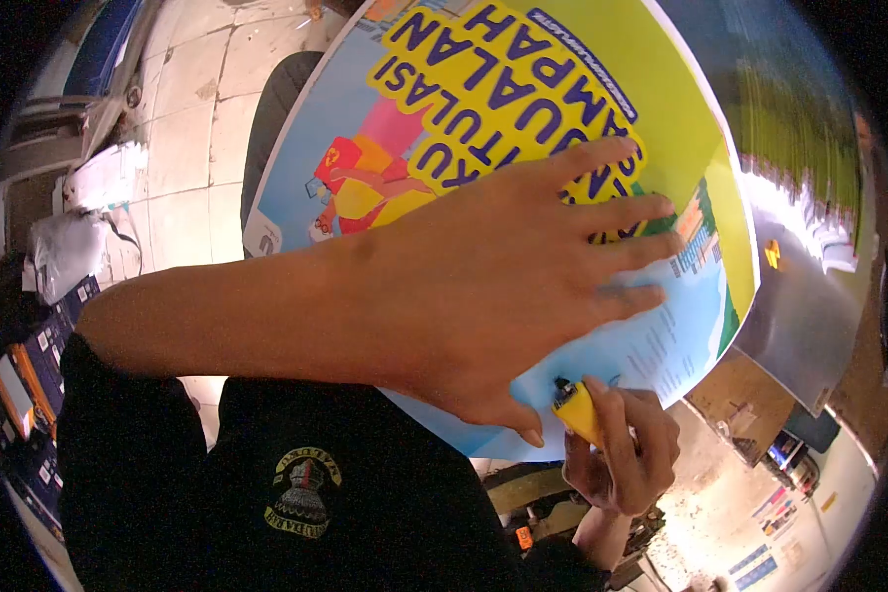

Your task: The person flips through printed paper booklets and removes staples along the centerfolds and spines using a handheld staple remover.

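Note:
A large printed poster, blue, green and yellow with bold purple lettering, fills the upper middle of the head view. My left hand lies flat across its lower right part, fingers spread and pointing right, covering some of the print. Below it, near the poster's bottom edge, my right hand is closed around a small yellow lighter. The lighter's dark, metal-tipped end points up and left over the pale blue print, close to my left thumb. Whether that end touches the sheet, I cannot tell.
A white tiled floor shows at upper left. A clear plastic bag and dark boxes stand along the left. At right is a grey sheet-like surface with a small yellow item on it. Machine parts lie below the poster.

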Motion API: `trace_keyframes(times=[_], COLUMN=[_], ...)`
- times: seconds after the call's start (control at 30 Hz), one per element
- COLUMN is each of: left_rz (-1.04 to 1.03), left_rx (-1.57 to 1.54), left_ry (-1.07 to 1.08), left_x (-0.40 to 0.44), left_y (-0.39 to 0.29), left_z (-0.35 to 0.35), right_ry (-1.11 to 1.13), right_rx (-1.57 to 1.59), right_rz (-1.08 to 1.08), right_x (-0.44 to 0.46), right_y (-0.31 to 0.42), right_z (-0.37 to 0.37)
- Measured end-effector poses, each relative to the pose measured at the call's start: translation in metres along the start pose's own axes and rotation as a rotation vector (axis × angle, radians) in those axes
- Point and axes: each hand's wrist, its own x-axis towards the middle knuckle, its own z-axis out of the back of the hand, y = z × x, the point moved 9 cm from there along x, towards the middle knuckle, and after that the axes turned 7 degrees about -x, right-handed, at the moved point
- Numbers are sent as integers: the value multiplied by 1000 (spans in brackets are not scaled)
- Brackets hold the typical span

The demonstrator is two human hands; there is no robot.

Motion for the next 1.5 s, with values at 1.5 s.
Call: trace_keyframes(times=[1.5], left_rz=[9], left_rx=[203], left_ry=[147], left_x=[5], left_y=[-8], left_z=[-3], right_ry=[-22], right_rx=[91], right_rz=[56], right_x=[7], right_y=[-1], right_z=[5])
